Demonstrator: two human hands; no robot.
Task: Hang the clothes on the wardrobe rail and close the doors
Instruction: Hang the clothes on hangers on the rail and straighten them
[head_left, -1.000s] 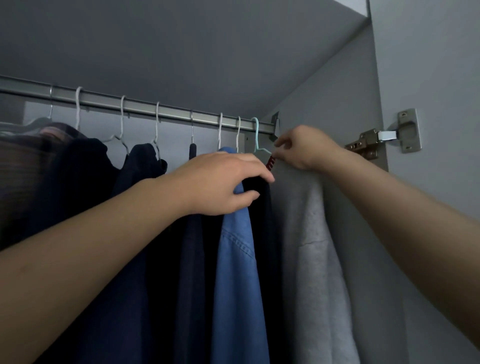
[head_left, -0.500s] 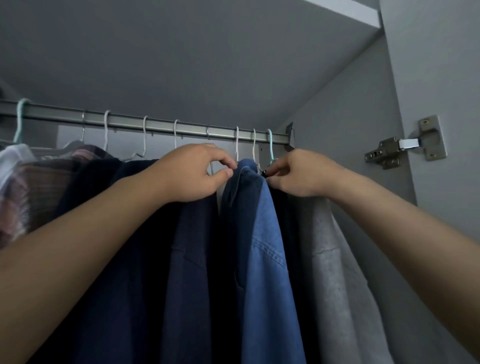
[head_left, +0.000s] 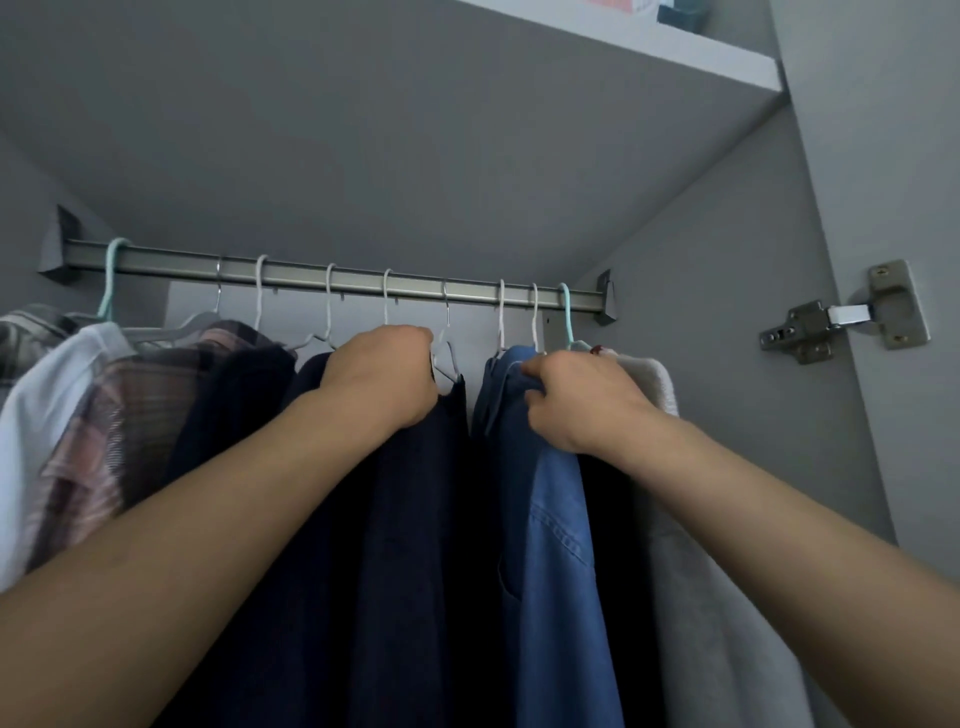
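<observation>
A metal wardrobe rail (head_left: 291, 273) runs across the cupboard with several hangers hooked on it. From left hang a white garment (head_left: 36, 415), a plaid shirt (head_left: 98, 431), dark navy clothes (head_left: 405, 545), a blue denim shirt (head_left: 556, 545) and a grey sweater (head_left: 691, 597). My left hand (head_left: 382, 371) is closed on the shoulder of a navy garment by its white hanger (head_left: 447, 358). My right hand (head_left: 576, 397) grips the collar of the denim shirt. A narrow gap shows between the two garments.
The open right door (head_left: 883, 156) stands at the right, held by a metal hinge (head_left: 841, 322). A shelf (head_left: 649, 47) sits above the rail with something on it, barely visible. The grey side wall lies close behind the sweater.
The view has tilted up and left, showing the whole rail. My left hand shifted left onto the navy garment, and my right hand moved from the sweater's hanger onto the denim collar, parting the clothes.
</observation>
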